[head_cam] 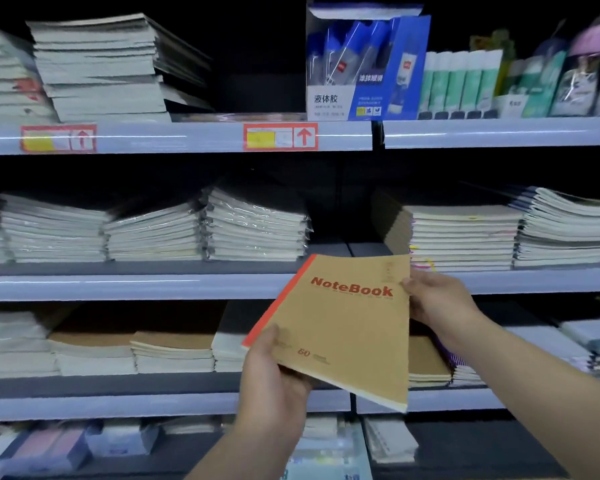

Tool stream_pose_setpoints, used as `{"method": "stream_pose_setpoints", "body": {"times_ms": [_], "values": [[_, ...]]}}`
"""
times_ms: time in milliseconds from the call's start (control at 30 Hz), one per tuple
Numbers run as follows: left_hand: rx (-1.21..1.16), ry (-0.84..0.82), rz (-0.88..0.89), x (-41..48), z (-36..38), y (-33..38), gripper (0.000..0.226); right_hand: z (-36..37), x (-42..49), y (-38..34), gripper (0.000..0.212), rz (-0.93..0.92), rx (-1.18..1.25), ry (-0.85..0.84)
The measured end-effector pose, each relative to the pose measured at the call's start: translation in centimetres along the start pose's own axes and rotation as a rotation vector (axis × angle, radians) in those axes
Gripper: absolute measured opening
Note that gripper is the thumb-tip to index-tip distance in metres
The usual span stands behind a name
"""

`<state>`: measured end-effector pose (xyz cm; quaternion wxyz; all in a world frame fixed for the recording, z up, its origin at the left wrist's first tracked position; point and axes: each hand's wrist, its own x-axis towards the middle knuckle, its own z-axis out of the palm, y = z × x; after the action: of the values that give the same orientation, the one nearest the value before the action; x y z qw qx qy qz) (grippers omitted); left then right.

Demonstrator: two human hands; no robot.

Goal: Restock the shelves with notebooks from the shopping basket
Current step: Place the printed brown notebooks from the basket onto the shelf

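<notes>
Head view: left hand [274,374] and right hand [437,301] both grip the notebook [343,327] by its edges. Risk: tilted, it may catch the shelf lip [153,287] and slip free.

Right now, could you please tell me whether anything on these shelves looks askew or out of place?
Yes: the notebook stack on the top shelf is untidy, its layers twisted and stepped out of line. The far-right stack on the middle shelf has curled, splayed edges. Nothing looks spilled.
</notes>
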<state>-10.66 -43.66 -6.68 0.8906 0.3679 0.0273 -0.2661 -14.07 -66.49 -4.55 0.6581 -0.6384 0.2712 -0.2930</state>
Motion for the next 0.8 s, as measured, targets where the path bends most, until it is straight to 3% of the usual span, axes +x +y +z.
{"method": "stream_pose_setpoints", "body": {"times_ms": [267,367,467,600,800], "values": [[-0.034,-0.093,-0.097,3.6,2.2,0.8,0.025,1.0,5.0,-0.3,0.002,-0.046,-0.126,0.231],[-0.046,-0.093,-0.087,5.5,3.1,1.0,0.025,1.1,6.2,-0.5,0.007,-0.075,-0.177,0.266],[-0.059,-0.103,-0.098,7.0,4.1,1.0,0.024,1.2,6.6,-0.7,0.008,-0.092,-0.231,0.230],[0.022,-0.133,0.031,8.7,5.5,0.9,0.038,1.3,6.2,-1.4,0.010,-0.277,-0.513,0.223],[0.361,-0.144,0.250,10.8,6.1,1.1,0.028,1.7,2.7,-2.0,0.017,-0.617,-0.818,-0.031]]}}
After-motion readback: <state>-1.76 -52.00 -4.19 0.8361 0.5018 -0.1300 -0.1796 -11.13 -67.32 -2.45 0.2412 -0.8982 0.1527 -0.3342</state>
